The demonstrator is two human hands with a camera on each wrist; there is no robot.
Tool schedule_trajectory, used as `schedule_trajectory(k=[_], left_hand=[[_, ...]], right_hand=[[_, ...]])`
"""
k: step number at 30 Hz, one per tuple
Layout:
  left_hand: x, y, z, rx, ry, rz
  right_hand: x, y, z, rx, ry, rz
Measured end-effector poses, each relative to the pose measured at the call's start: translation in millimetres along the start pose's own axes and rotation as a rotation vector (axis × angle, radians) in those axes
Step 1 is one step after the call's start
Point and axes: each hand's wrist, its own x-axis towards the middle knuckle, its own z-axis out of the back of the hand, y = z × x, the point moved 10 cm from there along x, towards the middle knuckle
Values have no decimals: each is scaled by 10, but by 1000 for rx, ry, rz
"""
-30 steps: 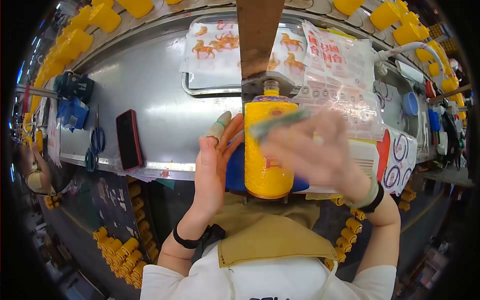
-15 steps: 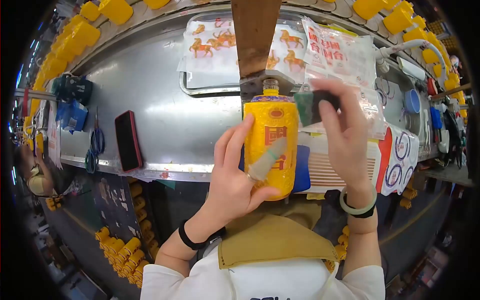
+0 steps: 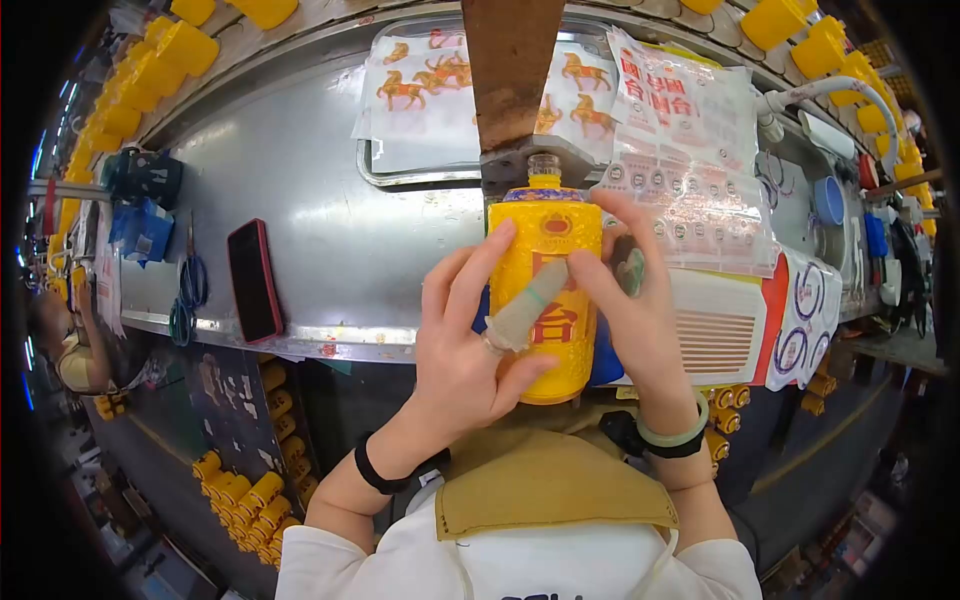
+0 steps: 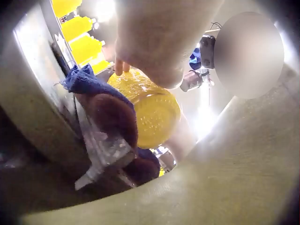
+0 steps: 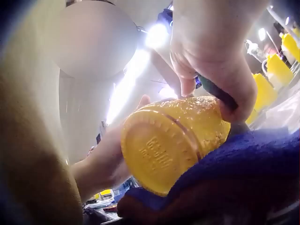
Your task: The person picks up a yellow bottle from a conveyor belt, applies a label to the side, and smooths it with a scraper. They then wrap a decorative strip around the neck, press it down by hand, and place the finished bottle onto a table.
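Note:
A yellow bottle [image 3: 570, 372] with a clear glass neck and red characters [image 3: 556, 325] lies on a blue cloth [image 5: 253, 150], its base toward me. My left hand [image 3: 450, 350] rests along the bottle's left side, fingers nearly straight. Its index finger, in a pale finger cot [image 3: 528, 308], lies across the red characters, with the thumb low near the base. My right hand [image 3: 645, 315] curls round a dark green flat pad [image 5: 215, 91], mostly hidden in the palm. Thumb and index fingertips of this hand touch the bottle's upper right side.
A brown post [image 3: 512, 75] rises behind the bottle's neck. Horse decals [image 3: 402, 92] lie in a metal tray [image 3: 385, 180], with printed sheets [image 3: 690, 180] at right. A phone [image 3: 256, 280] and scissors [image 3: 192, 275] lie left. Several yellow bottles [image 3: 160, 70] line the back.
My left hand came from beside the bottle onto its front, then stayed. My right hand stroked across the bottle with the pad, lifted off to the right, and is now back at the bottle's side.

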Motion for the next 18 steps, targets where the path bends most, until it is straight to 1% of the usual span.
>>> schedule_trajectory(k=[1,2,4,6,7,9,13,15,16,18], left_hand=[[29,-50,-31,127,37,-37],[36,-45,-41,127,32,-40],[18,101,2,-88,-47,97],[24,80,-14,-66,-38,97],[22,74,-28,-45,-26,100],[4,68,-41,-19,-27,87],[17,34,-23,52,-24,49],[8,49,-31,42,-25,52],[1,56,-36,31,-23,56],[3,35,-26,51,-16,52]], right_hand=[[14,20,16,-2,1,5],[26,45,25,-19,21,11],[32,76,9,-36,42,16],[31,22,3,43,8,-50],[27,24,-11,43,4,-52],[22,62,-17,-54,-20,-20],[54,36,-15,7,16,-24],[58,47,-6,-71,6,32],[56,55,-12,-71,6,32],[49,34,-39,23,22,-16]])
